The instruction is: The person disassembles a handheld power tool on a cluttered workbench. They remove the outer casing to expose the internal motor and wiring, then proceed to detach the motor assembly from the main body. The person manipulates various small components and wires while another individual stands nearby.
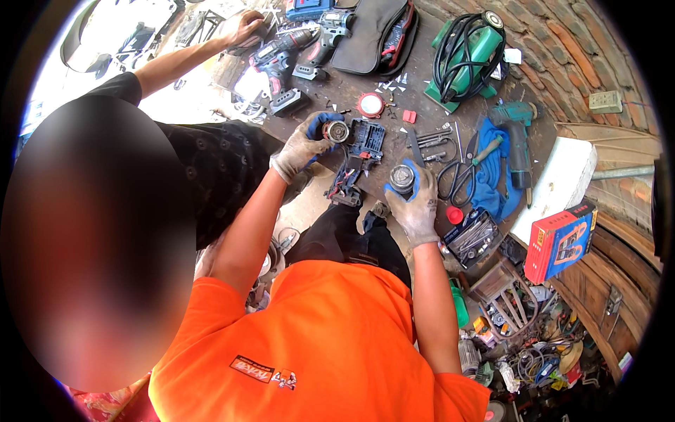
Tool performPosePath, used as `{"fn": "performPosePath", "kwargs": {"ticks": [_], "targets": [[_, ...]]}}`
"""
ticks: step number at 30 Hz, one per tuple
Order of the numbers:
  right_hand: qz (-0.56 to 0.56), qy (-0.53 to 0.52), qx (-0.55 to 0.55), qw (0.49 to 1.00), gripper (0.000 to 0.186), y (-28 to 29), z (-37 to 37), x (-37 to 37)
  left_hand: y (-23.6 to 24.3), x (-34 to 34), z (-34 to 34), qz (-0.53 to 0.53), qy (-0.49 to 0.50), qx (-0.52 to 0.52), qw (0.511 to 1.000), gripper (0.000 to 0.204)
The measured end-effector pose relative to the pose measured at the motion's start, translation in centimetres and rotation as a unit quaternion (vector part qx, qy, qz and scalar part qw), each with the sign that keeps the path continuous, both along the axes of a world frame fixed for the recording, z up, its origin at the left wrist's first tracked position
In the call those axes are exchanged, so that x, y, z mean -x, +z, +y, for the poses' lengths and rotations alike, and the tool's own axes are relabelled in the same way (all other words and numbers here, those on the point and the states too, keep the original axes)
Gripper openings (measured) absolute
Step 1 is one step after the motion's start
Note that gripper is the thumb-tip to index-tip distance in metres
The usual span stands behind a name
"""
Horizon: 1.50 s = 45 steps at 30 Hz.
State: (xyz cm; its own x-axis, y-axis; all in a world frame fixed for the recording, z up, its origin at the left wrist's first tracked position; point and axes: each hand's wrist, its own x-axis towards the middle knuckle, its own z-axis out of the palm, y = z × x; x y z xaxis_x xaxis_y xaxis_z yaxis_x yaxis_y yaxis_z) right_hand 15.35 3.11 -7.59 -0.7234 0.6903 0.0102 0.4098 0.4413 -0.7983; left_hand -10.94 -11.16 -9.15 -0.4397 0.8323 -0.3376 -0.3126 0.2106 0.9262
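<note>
Both of my hands wear grey work gloves with blue on the fingers. My left hand (306,149) is closed around a round metal part (336,131) with a ringed face. In my right hand (416,209) sits another cylindrical metal part (402,178), dark with a shiny rim. Between the hands, at the table edge, lies an opened dark power-tool housing (366,138), its handle half (344,188) showing red wiring. Scissors (458,173) and a screwdriver (487,150) are right of my right hand.
Cordless drills (275,69), a tool case (369,35) and a green corded machine (466,62) stand farther back. At right are a blue cloth (490,179), a teal power tool (519,144) and a bit tray (475,239). Another person's hand (242,29) reaches in at far left.
</note>
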Motion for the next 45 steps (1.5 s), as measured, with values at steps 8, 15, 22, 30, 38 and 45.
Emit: {"fn": "performPosePath", "kwargs": {"ticks": [8,15,22,30,38,45], "targets": [[0.005,0.003,-0.018,1.000,0.065,0.0,0.1,0.0,0.6,-0.2,0.0,0.035,-0.003,0.015,0.999,0.057],[0.005,0.001,-0.017,1.000,0.065,0.0,0.1,0.0,-0.4,-0.2,-0.6,0.021,0.013,-0.005,1.000,0.058],[0.007,0.007,-0.024,1.000,0.067,-0.1,0.1,0.0,-1.4,0.1,-1.0,0.060,0.023,0.046,0.997,0.059],[0.012,0.007,-0.021,1.000,0.067,-0.1,0.0,0.0,-0.9,-0.5,-0.7,0.068,0.040,0.028,0.996,0.062],[0.023,0.003,-0.021,1.000,0.068,-0.6,-0.2,-0.5,1.5,-0.9,-1.2,0.180,0.034,0.050,0.982,0.073],[0.041,-0.024,0.011,0.999,0.070,1.6,-0.7,-0.2,9.3,-3.4,-1.2,0.448,0.022,0.057,0.892,0.069]]}}
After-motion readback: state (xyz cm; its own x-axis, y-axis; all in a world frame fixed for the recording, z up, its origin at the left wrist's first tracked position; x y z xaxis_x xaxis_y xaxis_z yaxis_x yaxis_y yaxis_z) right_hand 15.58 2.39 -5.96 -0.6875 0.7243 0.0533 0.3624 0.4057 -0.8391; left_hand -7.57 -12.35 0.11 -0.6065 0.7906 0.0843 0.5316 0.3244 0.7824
